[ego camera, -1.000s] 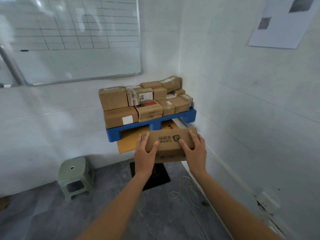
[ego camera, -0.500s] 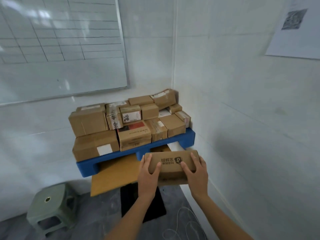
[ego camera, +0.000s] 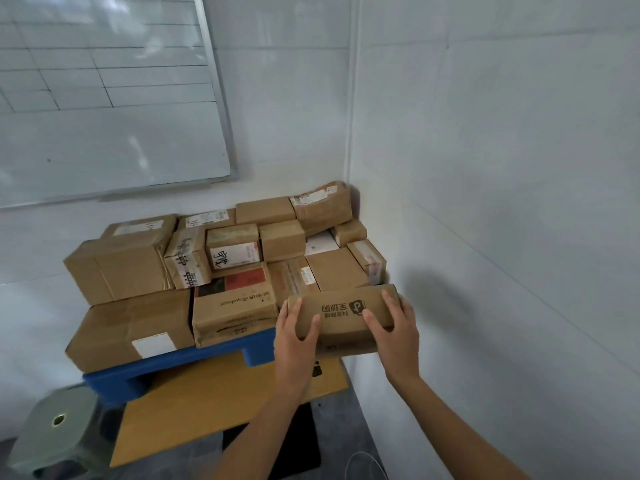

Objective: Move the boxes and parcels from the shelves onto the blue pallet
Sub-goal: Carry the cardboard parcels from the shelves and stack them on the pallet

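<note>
A long cardboard box [ego camera: 343,320] with dark printed characters on its top face is held in the air at the front right corner of the blue pallet [ego camera: 180,365], overlapping the pallet's front edge in this view. The left hand [ego camera: 294,337] grips the box's left end, thumb on top and fingers curled round the end. The right hand [ego camera: 394,327] grips the right end the same way, thumb across the top.

At about 10 o'clock from the held box, a stack of brown boxes [ego camera: 221,261] fills the pallet in roughly two layers, several with white labels. Just beside the held box at 9 o'clock lies a box with a red and black panel [ego camera: 235,299]. The pallet rests on a wooden table top [ego camera: 207,403], which juts out at 7 o'clock.

A green stool [ego camera: 55,431] stands on the floor at 8 o'clock, well apart. A whiteboard [ego camera: 104,98] hangs on the wall at 11 o'clock. White wall panels meet in a corner behind the stack.
</note>
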